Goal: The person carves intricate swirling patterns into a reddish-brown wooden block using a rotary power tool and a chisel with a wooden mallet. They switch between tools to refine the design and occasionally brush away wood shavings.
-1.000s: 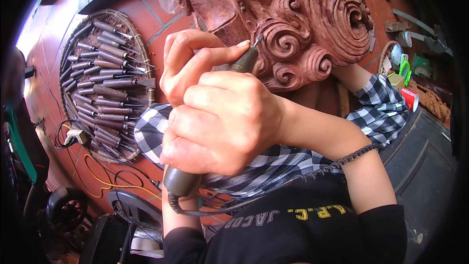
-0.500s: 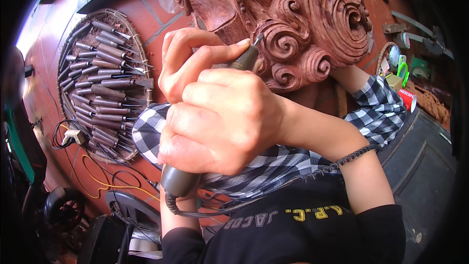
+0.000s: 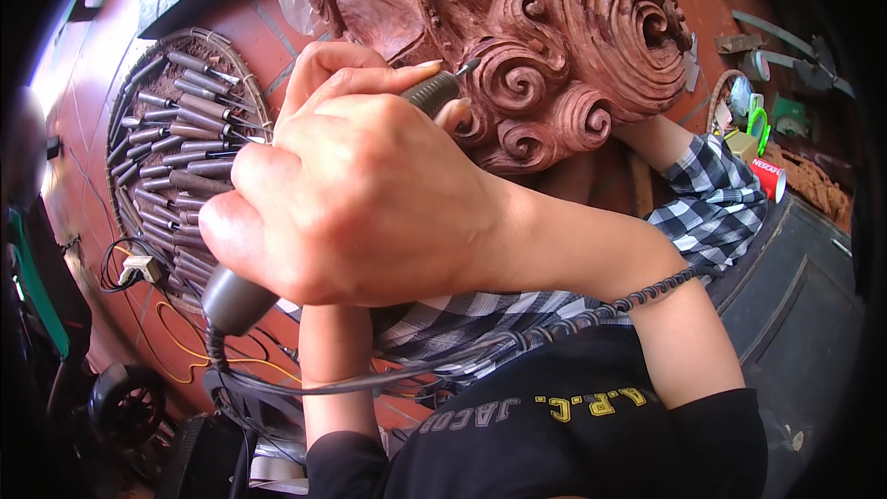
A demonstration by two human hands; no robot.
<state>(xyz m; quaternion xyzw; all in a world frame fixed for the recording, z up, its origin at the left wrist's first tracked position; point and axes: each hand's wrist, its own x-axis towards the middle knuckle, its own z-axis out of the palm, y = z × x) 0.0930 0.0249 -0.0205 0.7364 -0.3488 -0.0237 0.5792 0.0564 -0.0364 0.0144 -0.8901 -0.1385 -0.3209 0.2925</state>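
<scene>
My right hand (image 3: 370,194) is wrapped round the dark grey body of a rotary carving tool (image 3: 238,300). Behind it, my left hand (image 3: 337,69) has its fingers closed about the tool's ribbed front end, much of that hand being covered by the right. The tool's small dark bit (image 3: 469,66) points at the edge of a scroll on a reddish-brown wood carving (image 3: 545,79); whether it touches the wood I cannot tell. From the tool's rear a black coiled cord (image 3: 499,342) runs across my right forearm.
To the left, a round woven tray (image 3: 120,102) holds many dark-handled chisels (image 3: 199,111). Orange and black cables (image 3: 185,333) lie on the red tiles below it. A red cup (image 3: 769,177) and green-handled scissors (image 3: 758,125) stand right, near a dark panel (image 3: 804,314). Checked cloth covers my legs.
The tool's rear end has swung left and up, and my right hand has shifted left with it. The bit sits slightly farther left along the scroll. Both hands keep their hold.
</scene>
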